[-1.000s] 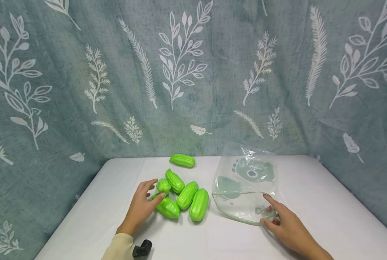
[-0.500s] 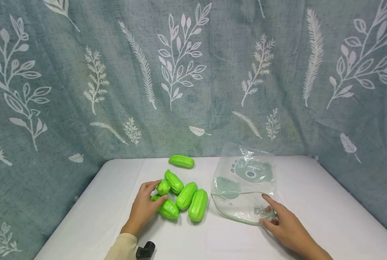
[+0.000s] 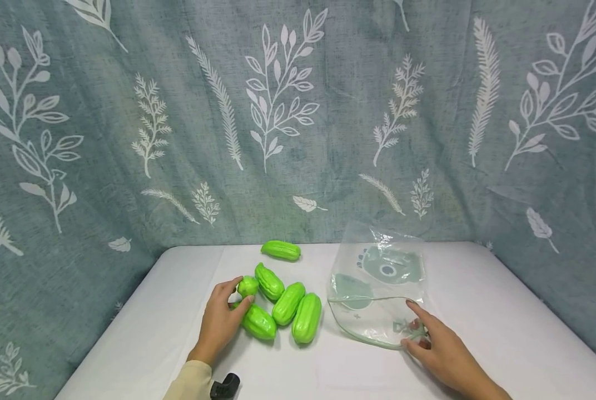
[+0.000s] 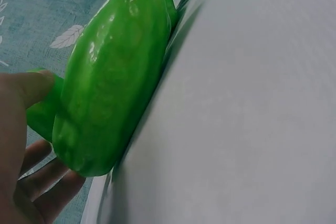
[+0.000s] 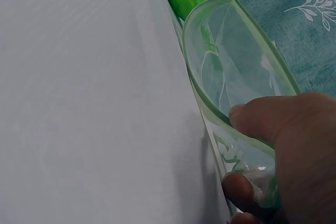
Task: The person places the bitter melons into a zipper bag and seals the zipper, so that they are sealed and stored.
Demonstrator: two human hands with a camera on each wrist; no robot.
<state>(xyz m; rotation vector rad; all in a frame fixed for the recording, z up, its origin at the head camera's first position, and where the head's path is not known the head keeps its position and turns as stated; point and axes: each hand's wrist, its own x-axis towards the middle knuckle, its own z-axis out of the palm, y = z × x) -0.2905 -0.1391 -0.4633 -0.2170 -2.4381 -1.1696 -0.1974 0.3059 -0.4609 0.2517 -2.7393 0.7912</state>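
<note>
My left hand (image 3: 219, 318) pinches a small-looking green cucumber-like vegetable (image 3: 248, 285), end-on to the head view, between thumb and fingers. In the left wrist view that vegetable (image 4: 43, 111) is mostly hidden behind a larger, glossy ridged one (image 4: 113, 77) lying nearest the hand. Several more such vegetables lie close by to the right, among them one (image 3: 306, 318) standing nearest the bag. My right hand (image 3: 442, 347) grips the near right corner of a clear zip bag (image 3: 378, 278) with a green print. Its green-edged mouth (image 5: 236, 61) gapes, the thumb against the rim.
One more green vegetable (image 3: 281, 250) lies apart at the table's far edge. The white table (image 3: 358, 372) ends at a patterned blue-green curtain (image 3: 298, 139). A black wrist device (image 3: 225, 385) sits below the left sleeve.
My left hand has closed round the small-looking green vegetable and shifted it slightly left, away from its neighbours. My right hand and the zip bag have stayed in place.
</note>
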